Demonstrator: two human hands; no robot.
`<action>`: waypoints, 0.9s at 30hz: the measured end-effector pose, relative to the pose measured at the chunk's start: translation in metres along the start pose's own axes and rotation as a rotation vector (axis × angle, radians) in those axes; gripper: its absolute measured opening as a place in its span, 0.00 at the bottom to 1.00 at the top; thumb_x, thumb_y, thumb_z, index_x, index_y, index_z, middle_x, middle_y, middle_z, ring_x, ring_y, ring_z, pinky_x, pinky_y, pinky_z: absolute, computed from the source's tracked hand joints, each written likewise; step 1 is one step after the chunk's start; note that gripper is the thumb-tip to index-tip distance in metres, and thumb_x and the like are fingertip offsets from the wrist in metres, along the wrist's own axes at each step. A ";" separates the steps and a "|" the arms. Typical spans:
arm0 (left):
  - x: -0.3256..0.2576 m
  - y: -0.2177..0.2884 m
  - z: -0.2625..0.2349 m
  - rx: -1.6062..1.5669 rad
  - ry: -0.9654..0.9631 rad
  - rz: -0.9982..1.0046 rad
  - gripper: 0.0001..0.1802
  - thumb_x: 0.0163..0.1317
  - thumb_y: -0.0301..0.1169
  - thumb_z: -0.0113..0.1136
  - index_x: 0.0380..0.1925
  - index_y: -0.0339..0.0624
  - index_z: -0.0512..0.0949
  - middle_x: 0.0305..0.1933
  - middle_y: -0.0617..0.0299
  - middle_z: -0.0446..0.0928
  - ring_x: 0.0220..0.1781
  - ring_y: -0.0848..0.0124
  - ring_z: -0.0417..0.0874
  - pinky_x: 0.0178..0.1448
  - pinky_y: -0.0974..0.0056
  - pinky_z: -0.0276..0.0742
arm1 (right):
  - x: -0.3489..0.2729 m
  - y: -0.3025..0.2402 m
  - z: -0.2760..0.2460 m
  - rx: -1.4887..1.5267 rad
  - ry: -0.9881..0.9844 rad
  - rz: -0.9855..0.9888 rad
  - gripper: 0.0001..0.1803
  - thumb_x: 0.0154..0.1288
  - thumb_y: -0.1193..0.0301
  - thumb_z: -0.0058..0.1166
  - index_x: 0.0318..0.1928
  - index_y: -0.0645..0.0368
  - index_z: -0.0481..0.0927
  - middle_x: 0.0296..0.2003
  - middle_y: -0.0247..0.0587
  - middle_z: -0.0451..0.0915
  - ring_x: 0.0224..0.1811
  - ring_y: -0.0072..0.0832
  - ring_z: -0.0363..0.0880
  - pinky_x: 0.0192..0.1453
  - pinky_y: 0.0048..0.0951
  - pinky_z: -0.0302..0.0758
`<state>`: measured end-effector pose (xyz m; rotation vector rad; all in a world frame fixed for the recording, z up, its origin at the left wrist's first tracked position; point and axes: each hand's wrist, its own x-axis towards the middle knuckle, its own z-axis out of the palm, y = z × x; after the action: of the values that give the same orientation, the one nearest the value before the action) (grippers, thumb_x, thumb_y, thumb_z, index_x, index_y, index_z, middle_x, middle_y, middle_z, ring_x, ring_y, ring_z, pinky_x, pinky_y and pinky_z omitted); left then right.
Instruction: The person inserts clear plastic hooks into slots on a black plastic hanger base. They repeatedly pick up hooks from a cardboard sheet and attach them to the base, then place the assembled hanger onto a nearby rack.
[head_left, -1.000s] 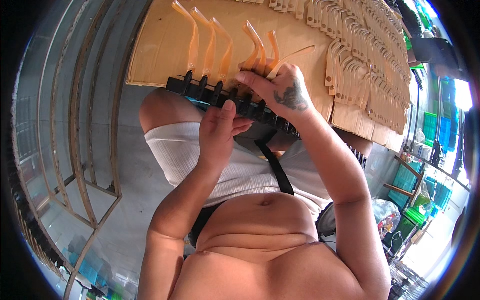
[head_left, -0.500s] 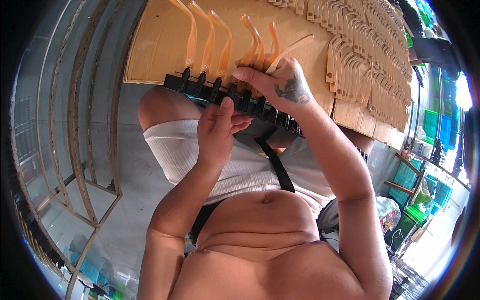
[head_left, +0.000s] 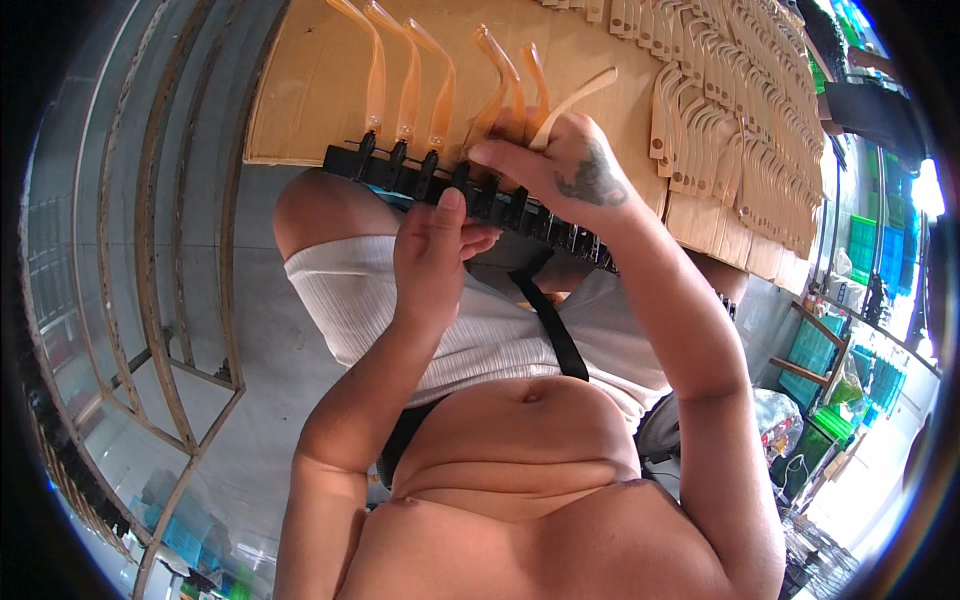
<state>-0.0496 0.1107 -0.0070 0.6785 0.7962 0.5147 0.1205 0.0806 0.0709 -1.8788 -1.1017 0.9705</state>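
Observation:
A black bar with a row of clips [head_left: 340, 160] lies slantwise across the near edge of a cardboard sheet. Three amber, curved eyeglass temples [head_left: 407, 95] stand upright in the clips at its left end. My left hand [head_left: 432, 265] is closed on the bar from the near side, its thumb against a clip. My right hand [head_left: 575, 170] is closed around several loose eyeglass temples [head_left: 535, 75], whose curved ends fan out above the fingers; one is paler. Its thumb and fingertips are at the clip over my left thumb. The lower ends of these temples are partly hidden.
Many pale eyeglass temples [head_left: 690, 165] lie in rows on the cardboard [head_left: 300, 100] at the right. A metal rack frame [head_left: 165, 330] stands to the left. Green and blue crates [head_left: 830, 425] are at the right, and a person's dark sleeve [head_left: 865, 115] shows far right.
The bar's left end has shifted slightly left and up, with the temples tilting along. Both hands keep nearly the same places, the right still on its temples.

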 end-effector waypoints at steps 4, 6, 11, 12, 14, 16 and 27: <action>-0.003 0.000 0.004 -0.008 -0.024 -0.047 0.18 0.69 0.47 0.52 0.34 0.42 0.71 0.33 0.58 0.80 0.36 0.66 0.85 0.44 0.61 0.81 | -0.013 0.017 -0.006 0.058 0.096 -0.049 0.14 0.61 0.67 0.59 0.44 0.62 0.81 0.26 0.40 0.84 0.30 0.22 0.83 0.37 0.25 0.78; -0.004 0.000 0.008 0.027 -0.060 -0.083 0.18 0.69 0.47 0.52 0.34 0.42 0.71 0.34 0.57 0.80 0.37 0.66 0.85 0.45 0.61 0.81 | -0.018 0.021 -0.008 0.055 0.136 -0.004 0.14 0.62 0.66 0.59 0.43 0.63 0.81 0.27 0.41 0.84 0.31 0.22 0.83 0.37 0.25 0.78; -0.006 -0.009 0.010 0.049 -0.089 -0.096 0.17 0.68 0.46 0.54 0.35 0.42 0.72 0.37 0.57 0.81 0.39 0.66 0.85 0.45 0.63 0.81 | -0.015 0.022 -0.006 0.034 0.156 0.022 0.15 0.61 0.64 0.59 0.42 0.63 0.82 0.28 0.44 0.84 0.31 0.28 0.84 0.36 0.27 0.77; -0.006 -0.008 0.010 0.051 -0.096 -0.090 0.17 0.68 0.45 0.54 0.35 0.42 0.72 0.37 0.57 0.81 0.39 0.66 0.85 0.45 0.63 0.81 | -0.013 0.024 -0.005 0.023 0.157 0.010 0.15 0.61 0.64 0.59 0.42 0.63 0.82 0.28 0.44 0.84 0.30 0.30 0.84 0.36 0.27 0.77; -0.006 -0.007 0.010 0.055 -0.110 -0.079 0.16 0.68 0.44 0.54 0.35 0.41 0.72 0.37 0.58 0.81 0.39 0.66 0.85 0.45 0.63 0.81 | -0.013 0.022 -0.006 -0.013 0.138 -0.014 0.14 0.61 0.64 0.59 0.41 0.62 0.82 0.27 0.44 0.83 0.30 0.33 0.84 0.36 0.29 0.77; -0.005 -0.009 0.009 0.037 -0.118 -0.074 0.16 0.69 0.44 0.54 0.35 0.41 0.73 0.37 0.57 0.81 0.39 0.66 0.85 0.45 0.63 0.81 | -0.014 0.014 -0.009 -0.063 0.092 -0.039 0.13 0.62 0.64 0.59 0.39 0.61 0.82 0.27 0.45 0.83 0.29 0.35 0.83 0.35 0.30 0.77; -0.006 -0.008 0.011 -0.028 -0.113 -0.088 0.14 0.68 0.42 0.55 0.37 0.42 0.72 0.33 0.61 0.81 0.37 0.71 0.85 0.42 0.69 0.80 | -0.003 0.016 -0.007 -0.181 0.033 -0.139 0.12 0.61 0.62 0.59 0.34 0.58 0.83 0.23 0.43 0.81 0.27 0.38 0.82 0.33 0.33 0.77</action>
<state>-0.0434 0.0976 -0.0039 0.6379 0.7083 0.4032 0.1312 0.0709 0.0606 -1.9242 -1.3184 0.7813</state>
